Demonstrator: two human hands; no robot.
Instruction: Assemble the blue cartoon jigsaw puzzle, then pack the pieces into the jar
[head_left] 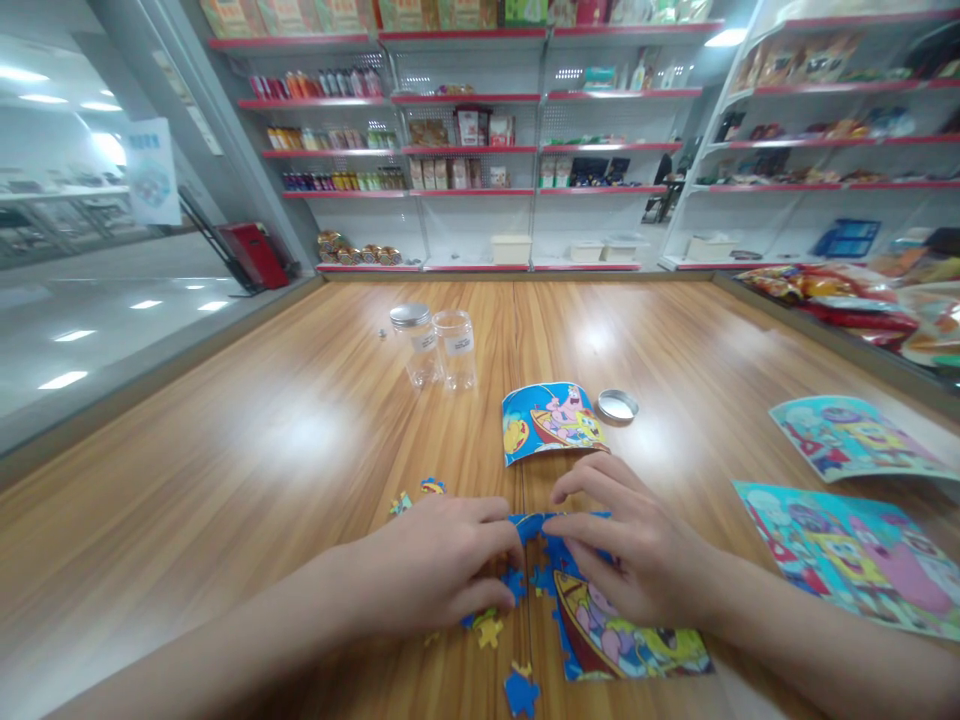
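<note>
A partly joined jigsaw puzzle (592, 655), with a cartoon boat scene on blue, lies flat near the table's front. My right hand (637, 540) rests over its upper part, fingers apart, the index fingertip touching the top left corner. Just left of the puzzle, my left hand (450, 560) is curled, its thumb and index finger closed about a small blue puzzle piece (514, 582). Loose yellow puzzle pieces (489, 630) lie below that hand, a blue puzzle piece (520, 690) nearer me. More pieces (433, 486) sit beyond my left hand, partly hidden.
A curved picture card (551, 425) of the same scene stands behind the puzzle, beside a round metal lid (618, 405). Farther back are a lidded clear jar (421, 350) and an open clear jar (455, 350). Two cartoon sheets (862, 560) lie right. Stocked shelves (472, 150) line the back.
</note>
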